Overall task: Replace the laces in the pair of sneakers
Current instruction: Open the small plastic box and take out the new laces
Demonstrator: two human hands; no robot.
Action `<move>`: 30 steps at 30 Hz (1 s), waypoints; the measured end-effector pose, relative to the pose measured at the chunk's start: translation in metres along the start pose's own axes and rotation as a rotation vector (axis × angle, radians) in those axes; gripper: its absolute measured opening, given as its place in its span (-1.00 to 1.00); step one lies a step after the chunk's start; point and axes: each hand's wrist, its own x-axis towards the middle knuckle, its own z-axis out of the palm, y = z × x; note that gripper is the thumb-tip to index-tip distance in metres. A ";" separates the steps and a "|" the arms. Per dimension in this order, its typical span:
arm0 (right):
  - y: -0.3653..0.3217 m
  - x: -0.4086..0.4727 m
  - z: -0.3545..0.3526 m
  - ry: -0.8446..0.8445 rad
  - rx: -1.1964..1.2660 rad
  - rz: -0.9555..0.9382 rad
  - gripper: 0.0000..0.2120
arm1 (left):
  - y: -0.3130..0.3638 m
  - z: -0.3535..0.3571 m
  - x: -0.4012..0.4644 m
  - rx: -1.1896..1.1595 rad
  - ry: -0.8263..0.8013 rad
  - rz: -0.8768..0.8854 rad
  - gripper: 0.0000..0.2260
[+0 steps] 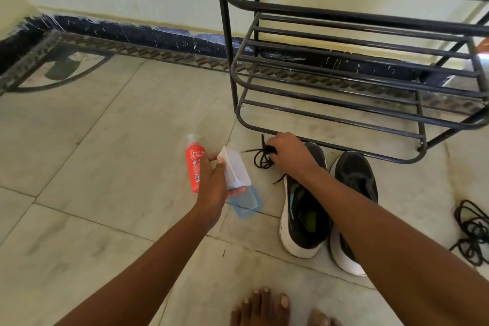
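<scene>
My right hand [289,152] pinches a bunch of thin dark lace [262,157] at the toe of the left sneaker [304,209], probably gathering it for threading. My left hand [214,182] grips a clear hard plastic box [234,169], its blue-rimmed lid [247,205] beneath. The sneakers' smooth black uppers show no laces; another limp cord bundle [473,233] lies on the tiled floor [105,167].

Two sneakers: one [304,209] lower centre, one [354,193] just right of it. Two lace bundles: one [262,159] centre, one [473,233] right edge. One red bottle [194,164], centre left. One clear box [235,169]; one lid [246,204] under it. One rack [344,66], upper right. Two hands: left [211,185], right [291,153]. One foot [264,309], bottom.
</scene>
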 end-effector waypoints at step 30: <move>-0.079 -0.042 0.032 -0.168 -0.039 0.104 -0.46 | 0.009 -0.017 -0.007 -0.019 0.059 0.108 -0.70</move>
